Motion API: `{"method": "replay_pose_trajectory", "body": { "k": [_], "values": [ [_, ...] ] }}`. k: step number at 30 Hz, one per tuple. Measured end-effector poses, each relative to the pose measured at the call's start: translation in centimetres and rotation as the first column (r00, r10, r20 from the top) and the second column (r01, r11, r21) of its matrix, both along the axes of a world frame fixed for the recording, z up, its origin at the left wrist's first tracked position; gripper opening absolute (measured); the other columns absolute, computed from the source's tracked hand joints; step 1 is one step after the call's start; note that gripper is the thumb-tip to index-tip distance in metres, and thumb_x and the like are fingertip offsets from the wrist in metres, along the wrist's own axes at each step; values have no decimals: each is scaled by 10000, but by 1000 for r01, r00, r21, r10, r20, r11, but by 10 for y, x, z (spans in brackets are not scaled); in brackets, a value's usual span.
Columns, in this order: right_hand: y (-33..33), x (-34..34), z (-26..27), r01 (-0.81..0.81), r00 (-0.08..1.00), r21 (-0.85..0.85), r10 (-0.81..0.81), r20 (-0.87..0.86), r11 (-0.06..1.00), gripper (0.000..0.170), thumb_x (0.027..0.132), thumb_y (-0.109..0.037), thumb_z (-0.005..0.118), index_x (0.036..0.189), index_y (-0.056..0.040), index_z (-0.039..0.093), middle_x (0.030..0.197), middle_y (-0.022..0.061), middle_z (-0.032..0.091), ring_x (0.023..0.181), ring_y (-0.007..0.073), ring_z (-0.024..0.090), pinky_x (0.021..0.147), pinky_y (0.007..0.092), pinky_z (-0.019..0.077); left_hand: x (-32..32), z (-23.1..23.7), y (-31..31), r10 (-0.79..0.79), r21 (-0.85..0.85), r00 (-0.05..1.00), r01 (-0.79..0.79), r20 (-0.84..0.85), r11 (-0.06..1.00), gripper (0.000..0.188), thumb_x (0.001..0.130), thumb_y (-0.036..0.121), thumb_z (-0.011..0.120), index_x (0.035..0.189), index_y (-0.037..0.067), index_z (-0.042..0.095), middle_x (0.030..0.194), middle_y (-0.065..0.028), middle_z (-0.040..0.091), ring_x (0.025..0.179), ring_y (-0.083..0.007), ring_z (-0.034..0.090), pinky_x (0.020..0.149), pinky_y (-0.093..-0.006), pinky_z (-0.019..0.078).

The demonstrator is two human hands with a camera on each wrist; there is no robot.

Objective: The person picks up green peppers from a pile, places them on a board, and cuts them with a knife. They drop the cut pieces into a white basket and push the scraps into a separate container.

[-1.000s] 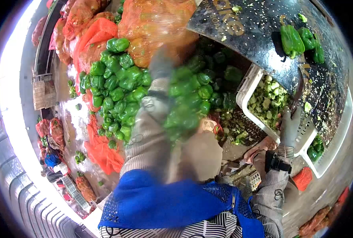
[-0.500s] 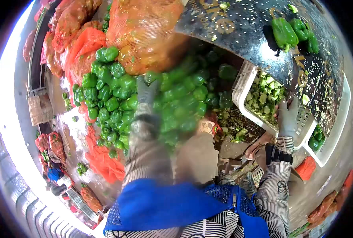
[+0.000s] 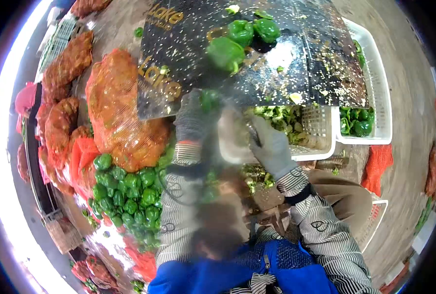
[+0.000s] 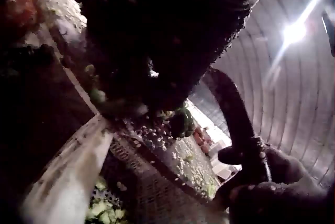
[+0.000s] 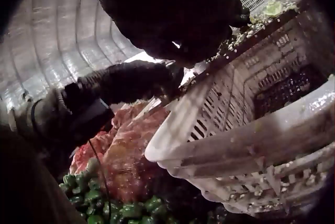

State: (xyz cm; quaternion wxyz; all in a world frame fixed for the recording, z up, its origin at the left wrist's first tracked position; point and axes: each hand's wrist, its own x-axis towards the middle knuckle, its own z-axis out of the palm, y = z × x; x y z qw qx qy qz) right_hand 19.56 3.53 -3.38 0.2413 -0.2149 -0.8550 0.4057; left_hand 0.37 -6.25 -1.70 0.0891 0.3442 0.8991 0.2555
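My gloved left hand [image 3: 188, 117] grips a green bell pepper [image 3: 209, 100] at the near edge of the black board [image 3: 188, 54]. The pepper is blurred in the head view. Opposite it, my gloved right hand [image 3: 271, 149] holds a knife; in the left wrist view its dark curved blade [image 4: 230, 103] rises from the right fist [image 4: 277, 182]. Both hands are above the near rim of a white crate [image 3: 316, 156] of cut green pieces [image 3: 286, 120]. Whole green peppers [image 3: 241, 33] lie farther back on the board, among scattered pale seeds.
A heap of green peppers [image 3: 129, 191] lies to the left, beside a full orange mesh sack [image 3: 122, 112]. Another white crate [image 3: 382, 98] with peppers stands at the right. More mesh sacks [image 3: 63, 122] line the far left.
My left hand has moved from the pepper heap to the board's edge, with a pepper in its grip. My right hand has left the crate's side and come toward it. The head view has turned right.
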Motion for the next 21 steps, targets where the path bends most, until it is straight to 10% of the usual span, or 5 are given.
{"method": "replay_pose_trajectory", "body": {
  "k": [3,5,21],
  "values": [
    [6,-6,19,-89,934,62,61,353,994,628,789,-45,649,1375,-49,422,831,159,640,667,268,648,604,376,534,-5,2,13,-201,-268,961,147,-190,952,691,710,344,778,1260,14,522,1196,-235,563,1131,-400,543,961,-460,456],
    [6,-10,14,-106,884,-14,100,456,994,618,792,-49,653,1361,-36,412,848,157,653,702,277,668,617,380,541,-7,0,12,-62,-205,996,47,-68,978,647,707,353,769,1206,11,540,1157,-228,568,1094,-399,552,935,-462,464],
    [-4,-26,-23,-79,816,-75,108,567,994,182,947,-102,516,1080,-15,428,754,158,660,632,308,678,563,405,562,1,-1,9,94,-119,995,-95,-17,988,685,716,435,794,1199,13,553,1136,-224,589,1060,-374,585,916,-446,475]
  ]
}}
